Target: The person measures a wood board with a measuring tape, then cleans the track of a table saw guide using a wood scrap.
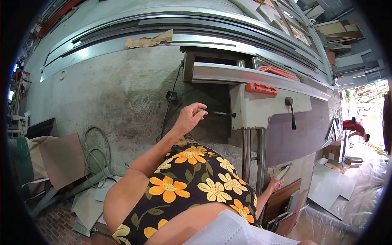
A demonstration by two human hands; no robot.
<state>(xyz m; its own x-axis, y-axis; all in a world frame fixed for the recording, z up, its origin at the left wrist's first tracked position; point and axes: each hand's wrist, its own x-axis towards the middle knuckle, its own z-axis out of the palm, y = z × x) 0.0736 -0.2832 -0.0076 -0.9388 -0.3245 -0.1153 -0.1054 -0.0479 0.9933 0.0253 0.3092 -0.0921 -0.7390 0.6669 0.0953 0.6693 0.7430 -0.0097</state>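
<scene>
My left hand (191, 117) is raised in front of my body over the floor, its fingers loosely bent and apart with nothing in them. A metal rod (222, 114) sticks out of the pale machine (253, 107) just beyond its fingertips, not touching. Low on the right, my right hand (277, 185) is closed around a flat, pale tool (283, 172) with a darker end; its exact kind cannot be made out. Brown boards (281, 199) lean close beside that hand. On the machine lies an orange-red tool or holder (261, 88), near a black-knobbed lever (290, 112).
A metal rail (245, 75) runs along the machine, with long metal profiles (183, 24) behind it. Torn cardboard (149, 40) lies on them. A hose (96, 153) and leaning panels (65, 157) stand at left. Plastic sheeting (369, 192) lies at right; another person (354, 127) is farther off.
</scene>
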